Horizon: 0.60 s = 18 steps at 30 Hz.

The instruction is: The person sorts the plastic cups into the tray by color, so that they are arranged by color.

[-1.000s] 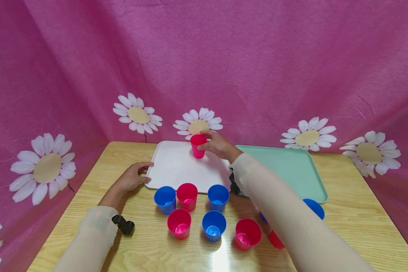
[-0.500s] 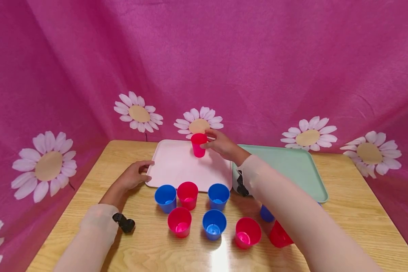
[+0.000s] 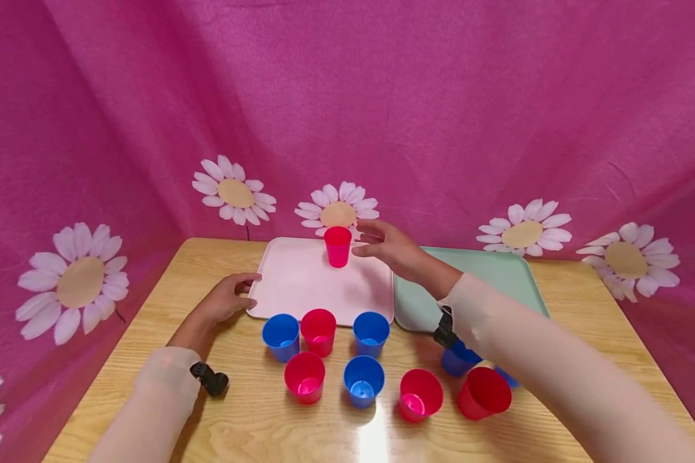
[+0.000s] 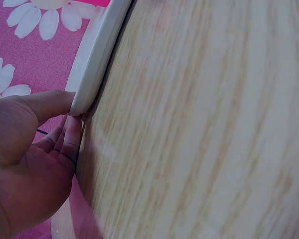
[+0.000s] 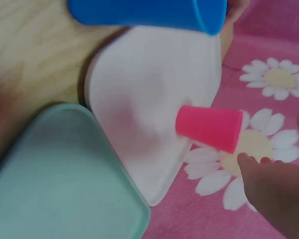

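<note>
A pinkish-red cup (image 3: 338, 247) stands upright on the far part of the pale white tray (image 3: 307, 289). My right hand (image 3: 394, 249) is just to the cup's right, fingers extended and apart from it. In the right wrist view a gap separates the same cup (image 5: 209, 127) from the fingertips (image 5: 245, 160). At the tray's left edge, my left hand (image 3: 226, 300) touches the rim with thumb and fingers spread. The left wrist view shows the thumb (image 4: 55, 103) against the tray rim (image 4: 92, 74) and the other fingers bent beside its corner.
Several blue cups (image 3: 363, 381) and red cups (image 3: 305, 378) stand on the wooden table (image 3: 255, 418) in front of the trays. A mint-green tray (image 3: 486, 276) adjoins the white one, partly under my right forearm. A pink flowered cloth (image 3: 428, 116) hangs behind.
My right hand has let go of the red cup and drawn back to the right. The cup stays on the white tray. My left hand has hardly moved.
</note>
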Motion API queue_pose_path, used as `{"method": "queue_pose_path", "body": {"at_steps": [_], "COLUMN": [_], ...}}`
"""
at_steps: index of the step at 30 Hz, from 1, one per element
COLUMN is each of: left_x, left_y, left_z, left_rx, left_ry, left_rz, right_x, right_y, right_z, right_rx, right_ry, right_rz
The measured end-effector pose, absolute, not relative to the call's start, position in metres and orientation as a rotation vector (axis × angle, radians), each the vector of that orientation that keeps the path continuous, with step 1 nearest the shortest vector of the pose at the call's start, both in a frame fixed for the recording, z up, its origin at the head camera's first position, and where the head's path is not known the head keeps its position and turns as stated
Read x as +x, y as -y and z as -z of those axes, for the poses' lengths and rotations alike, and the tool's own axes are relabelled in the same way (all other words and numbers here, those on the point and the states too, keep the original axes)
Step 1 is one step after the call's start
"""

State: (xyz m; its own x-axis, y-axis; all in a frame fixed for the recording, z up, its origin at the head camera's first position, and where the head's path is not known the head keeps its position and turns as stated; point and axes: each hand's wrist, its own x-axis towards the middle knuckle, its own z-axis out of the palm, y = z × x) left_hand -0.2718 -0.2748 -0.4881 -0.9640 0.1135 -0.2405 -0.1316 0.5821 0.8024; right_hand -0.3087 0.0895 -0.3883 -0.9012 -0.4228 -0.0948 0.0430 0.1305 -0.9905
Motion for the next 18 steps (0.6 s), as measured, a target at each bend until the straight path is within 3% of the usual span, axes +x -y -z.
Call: {"method": "queue_pose_path", "body": {"at_steps": [18], "left_x": [-0.27], "left_y": [0.273], "left_z": [0.487], "left_rx": [-0.042], "left_ry": [-2.519], "left_rz": [-1.358], "right_x": [-0.221], "right_y": [-0.147], "right_z": [0.368], "right_rx": [-0.528], "right_ry": [-2.198], "right_rz": [1.647]}}
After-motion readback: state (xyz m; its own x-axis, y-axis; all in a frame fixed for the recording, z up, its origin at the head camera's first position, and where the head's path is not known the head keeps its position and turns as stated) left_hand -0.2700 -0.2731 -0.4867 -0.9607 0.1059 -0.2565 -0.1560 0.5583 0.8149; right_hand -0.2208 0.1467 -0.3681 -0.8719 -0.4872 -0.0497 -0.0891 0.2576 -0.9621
